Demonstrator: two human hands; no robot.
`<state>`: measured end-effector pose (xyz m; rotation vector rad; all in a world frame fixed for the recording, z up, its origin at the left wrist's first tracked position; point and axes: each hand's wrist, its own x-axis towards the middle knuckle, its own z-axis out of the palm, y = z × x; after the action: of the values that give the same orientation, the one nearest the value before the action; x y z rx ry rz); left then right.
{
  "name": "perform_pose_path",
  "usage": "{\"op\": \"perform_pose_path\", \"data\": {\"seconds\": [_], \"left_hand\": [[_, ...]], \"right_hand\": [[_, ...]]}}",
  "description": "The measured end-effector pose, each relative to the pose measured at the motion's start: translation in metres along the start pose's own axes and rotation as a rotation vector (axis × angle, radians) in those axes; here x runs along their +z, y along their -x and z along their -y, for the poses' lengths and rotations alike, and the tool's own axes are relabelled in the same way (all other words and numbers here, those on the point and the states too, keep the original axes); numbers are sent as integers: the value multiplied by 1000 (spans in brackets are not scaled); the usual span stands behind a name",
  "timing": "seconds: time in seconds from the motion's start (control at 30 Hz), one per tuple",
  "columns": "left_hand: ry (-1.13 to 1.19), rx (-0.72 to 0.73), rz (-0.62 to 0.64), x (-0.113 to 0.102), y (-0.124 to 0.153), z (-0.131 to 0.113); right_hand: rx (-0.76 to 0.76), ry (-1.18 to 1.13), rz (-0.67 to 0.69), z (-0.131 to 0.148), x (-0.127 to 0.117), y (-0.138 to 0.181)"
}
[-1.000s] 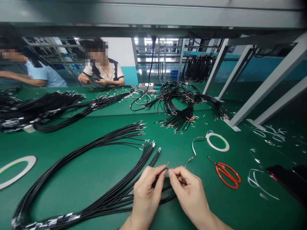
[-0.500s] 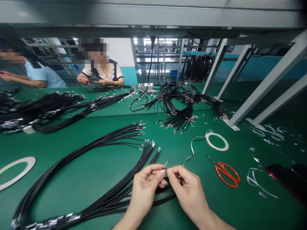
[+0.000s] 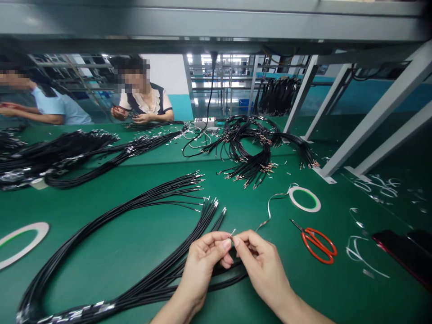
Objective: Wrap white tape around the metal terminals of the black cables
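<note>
My left hand (image 3: 205,261) and my right hand (image 3: 259,261) meet at the near middle of the green table (image 3: 135,234). Both pinch the metal-tipped end of one thin black wire (image 3: 232,234), fingertips touching. The wire runs back under my hands into a long curved bundle of black wires (image 3: 141,211) lying to my left. A thin strip of tape (image 3: 268,211) trails from near my right fingers to a small white tape roll (image 3: 304,199).
Red-handled scissors (image 3: 317,245) lie right of my hands. A larger tape ring (image 3: 22,238) sits at far left. More wire bundles (image 3: 253,148) lie behind. A dark phone (image 3: 405,254) is at the right edge. Two people work across the table.
My hands have shifted slightly away from me and closed tighter on the wire tip. The person opposite has raised a hand with red scissors.
</note>
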<state>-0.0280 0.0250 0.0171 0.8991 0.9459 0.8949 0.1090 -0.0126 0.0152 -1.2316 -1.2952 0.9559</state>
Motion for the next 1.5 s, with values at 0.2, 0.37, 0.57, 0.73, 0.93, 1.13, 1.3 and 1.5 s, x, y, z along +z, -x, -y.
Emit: {"op": "perform_pose_path", "data": {"seconds": [0.2, 0.37, 0.57, 0.73, 0.93, 1.13, 1.3, 1.5], "left_hand": [[-62, 46, -86, 5, -1, 0], [-81, 76, -133, 6, -3, 4], [-108, 62, -189, 7, -2, 4], [-101, 62, -187, 8, -1, 4], [-102, 58, -147, 7, -2, 6], [-89, 38, -127, 7, -1, 6], [-95, 37, -84, 5, -3, 6], [-94, 16, -53, 6, -2, 2]], "right_hand": [[4, 22, -27, -4, -1, -1], [-8, 82, -29, -9, -2, -1], [-19, 78, -14, -7, -3, -2], [-26, 123, -21, -6, -3, -2], [-16, 144, -15, -8, -3, -2], [-19, 120, -17, -7, -3, -2], [-19, 49, 3, -4, -3, -3], [-14, 22, 25, -3, -3, -2]]}}
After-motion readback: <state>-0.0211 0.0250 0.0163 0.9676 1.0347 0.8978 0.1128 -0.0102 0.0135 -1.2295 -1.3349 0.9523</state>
